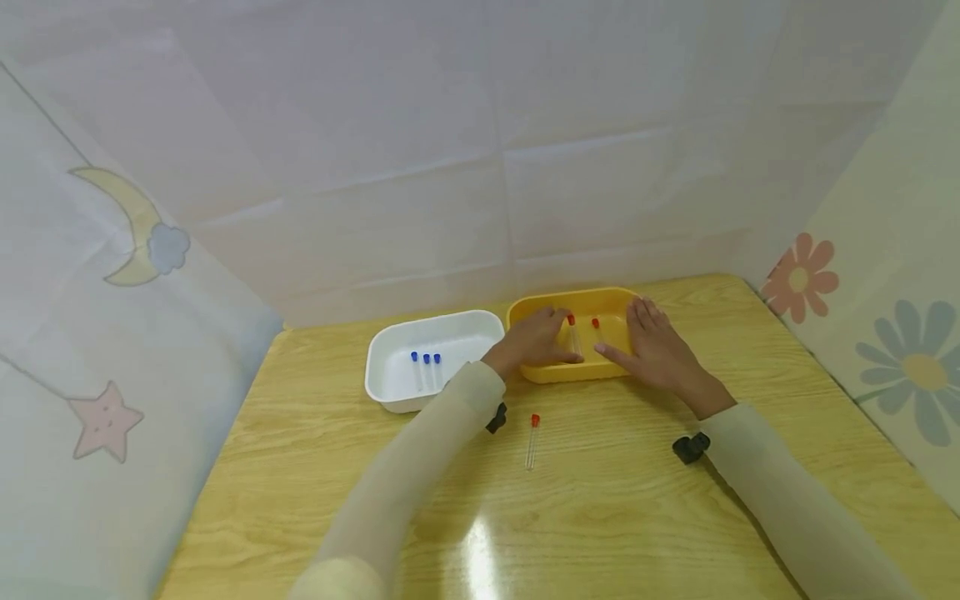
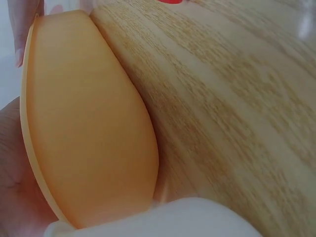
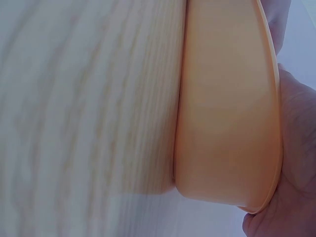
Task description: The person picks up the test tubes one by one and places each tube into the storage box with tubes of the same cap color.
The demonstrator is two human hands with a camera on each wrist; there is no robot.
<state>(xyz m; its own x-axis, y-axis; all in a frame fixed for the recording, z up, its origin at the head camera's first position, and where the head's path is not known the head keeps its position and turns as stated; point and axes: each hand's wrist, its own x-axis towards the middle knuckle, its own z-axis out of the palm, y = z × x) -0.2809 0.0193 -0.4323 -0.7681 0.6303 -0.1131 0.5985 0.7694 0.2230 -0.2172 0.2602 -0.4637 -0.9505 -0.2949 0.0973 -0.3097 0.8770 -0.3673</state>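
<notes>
My left hand (image 1: 536, 337) reaches over the left side of the yellow tray (image 1: 577, 374), thumb and fingers spread apart. A red-capped tube (image 1: 572, 320) lies in the tray beside its fingertips; contact between them is unclear. At the tray's right end, my right hand (image 1: 656, 354) rests over the rim with straight fingers, its thumb pointing inward. Another red-capped tube (image 1: 596, 323) lies close to that thumb. Both wrist views show mainly the tray's outer wall (image 2: 89, 118), with part of the left hand (image 2: 17, 173) and the right hand (image 3: 298, 153) along the rim.
A white tray (image 1: 381, 401) stands left of the yellow one, with three blue-capped tubes (image 1: 427, 359) inside. One red-capped tube (image 1: 534, 421) lies on the wooden table (image 1: 600, 500) in front. Printed cloth walls (image 1: 375, 242) border the table's back and sides.
</notes>
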